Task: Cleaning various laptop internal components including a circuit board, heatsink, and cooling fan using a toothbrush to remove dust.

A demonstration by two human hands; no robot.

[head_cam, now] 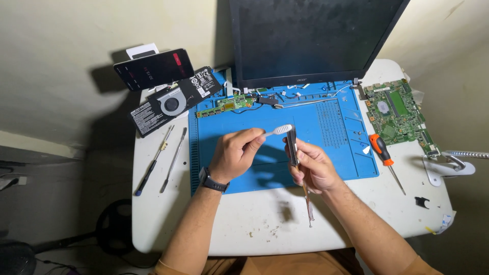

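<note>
Blue mat (336,132) on white table, left hand (235,153) pinching toothbrush (279,130) against small dark board (292,146) gripped by right hand (313,165)

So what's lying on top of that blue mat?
On the blue mat lie a narrow green board, loose cables and the open laptop's lower edge. The hands hover above it with a toothbrush and hide the mat beneath them.
</note>
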